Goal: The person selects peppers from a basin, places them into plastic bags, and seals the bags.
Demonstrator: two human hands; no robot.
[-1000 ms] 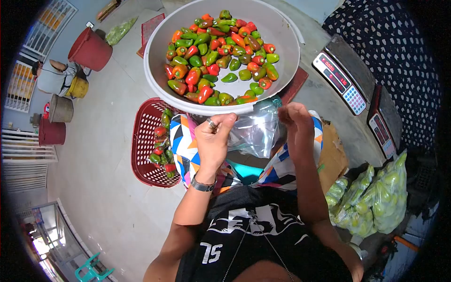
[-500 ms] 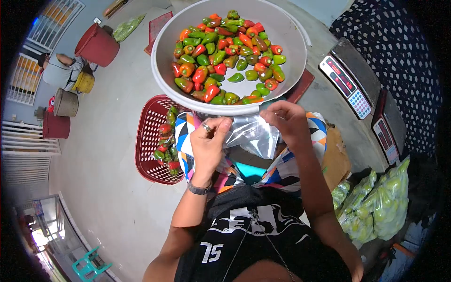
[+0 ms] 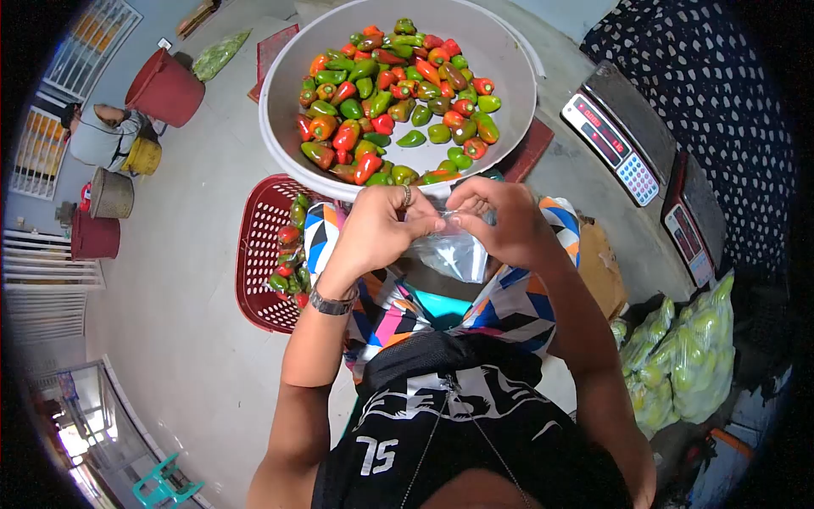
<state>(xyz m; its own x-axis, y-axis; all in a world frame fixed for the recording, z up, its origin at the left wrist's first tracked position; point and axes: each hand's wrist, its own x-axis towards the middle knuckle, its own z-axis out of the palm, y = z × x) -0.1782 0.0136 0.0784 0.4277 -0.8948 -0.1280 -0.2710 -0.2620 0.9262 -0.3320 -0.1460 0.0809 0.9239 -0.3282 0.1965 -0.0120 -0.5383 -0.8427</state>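
The top edge of a clear plastic bag (image 3: 459, 258) is pinched between thumb and fingers of the left hand (image 3: 383, 227) and of the right hand (image 3: 502, 222). The two thumb tips are brought close together at that edge, and the rest of the bag is hung on their near side, above the lap. The fingers of both hands are curled; some fingertips are hidden. The bag is thin, shiny and creased, with bright streaks of light across it; no contents can be made out. It is held just to the near side of a large grey basin (image 3: 506, 64), in which red and green peppers (image 3: 347, 135) are piled. More peppers are held in a red basket (image 3: 256, 254) to the left.
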